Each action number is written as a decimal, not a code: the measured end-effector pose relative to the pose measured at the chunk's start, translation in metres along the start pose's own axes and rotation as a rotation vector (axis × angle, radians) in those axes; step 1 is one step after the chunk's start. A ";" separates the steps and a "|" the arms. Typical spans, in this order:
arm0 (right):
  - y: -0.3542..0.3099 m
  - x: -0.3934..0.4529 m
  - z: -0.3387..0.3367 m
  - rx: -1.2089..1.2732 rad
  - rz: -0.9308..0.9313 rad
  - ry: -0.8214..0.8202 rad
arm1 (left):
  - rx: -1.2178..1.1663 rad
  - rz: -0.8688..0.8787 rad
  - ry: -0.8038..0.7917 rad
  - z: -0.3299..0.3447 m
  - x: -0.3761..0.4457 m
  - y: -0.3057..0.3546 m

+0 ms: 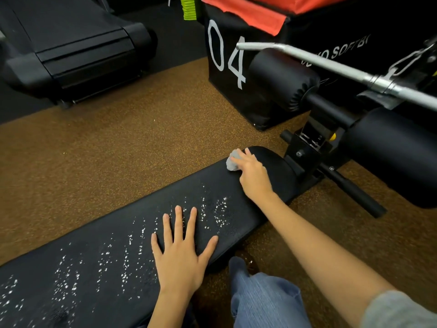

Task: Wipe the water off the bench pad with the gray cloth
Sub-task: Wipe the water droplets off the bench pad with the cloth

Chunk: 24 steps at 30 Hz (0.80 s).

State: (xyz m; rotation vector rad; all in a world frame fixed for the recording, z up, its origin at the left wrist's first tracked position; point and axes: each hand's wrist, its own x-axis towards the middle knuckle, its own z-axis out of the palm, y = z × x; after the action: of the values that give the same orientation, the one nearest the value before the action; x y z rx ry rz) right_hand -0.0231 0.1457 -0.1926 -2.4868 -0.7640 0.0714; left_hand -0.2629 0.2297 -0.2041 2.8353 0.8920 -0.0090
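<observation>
gray cloth half under right-hand fingers (bench pad cropped lower left)

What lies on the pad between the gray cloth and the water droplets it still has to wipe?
The left hand lies flat on the bench pad among the droplets, in the path of the gray cloth under the right hand.

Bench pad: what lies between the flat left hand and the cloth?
Head view: water droplets on the bench pad beyond the left hand, then bare pad up to the gray cloth.
</observation>
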 end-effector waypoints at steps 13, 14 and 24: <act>0.008 -0.034 -0.021 0.113 0.010 0.002 | -0.520 -0.237 0.066 -0.038 0.038 0.066; 0.020 -0.036 -0.019 -0.015 0.007 -0.015 | -0.547 -0.206 0.090 -0.036 0.048 0.079; 0.043 -0.044 -0.003 -0.269 -0.131 -0.036 | -0.253 -0.061 0.159 -0.002 0.107 0.117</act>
State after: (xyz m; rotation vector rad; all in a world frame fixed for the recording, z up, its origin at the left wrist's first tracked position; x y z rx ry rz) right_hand -0.0379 0.0905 -0.2157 -2.6847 -1.0083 -0.0372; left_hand -0.1089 0.1965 -0.1900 2.6002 0.9371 0.3037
